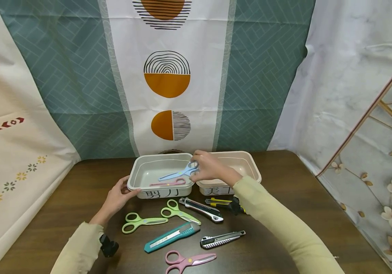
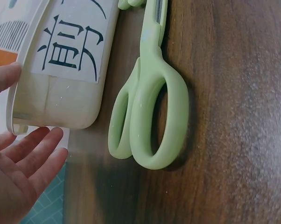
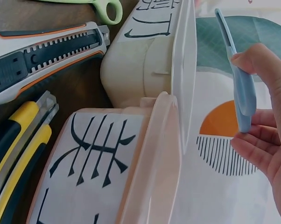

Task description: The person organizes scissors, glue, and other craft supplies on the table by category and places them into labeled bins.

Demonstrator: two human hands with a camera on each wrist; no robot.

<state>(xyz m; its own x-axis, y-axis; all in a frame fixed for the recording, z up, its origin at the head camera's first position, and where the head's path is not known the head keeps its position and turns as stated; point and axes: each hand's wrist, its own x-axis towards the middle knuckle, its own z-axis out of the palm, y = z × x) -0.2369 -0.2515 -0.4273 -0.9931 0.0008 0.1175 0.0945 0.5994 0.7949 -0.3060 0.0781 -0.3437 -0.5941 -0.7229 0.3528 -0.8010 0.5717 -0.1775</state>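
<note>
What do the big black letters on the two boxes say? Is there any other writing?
"剪刀": label on the front of the grey-white box, which the left hand touches.
"美工", with the rest hidden by the sleeve: label on the front of the pink box.
No writing can be read on the blue scissors in the right hand, or on anything else.

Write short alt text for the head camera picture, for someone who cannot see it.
A person's right hand holds blue scissors over a pale bin while the left hand steadies its corner. Green scissors, pink scissors and utility knives lie on the wooden table.
</note>
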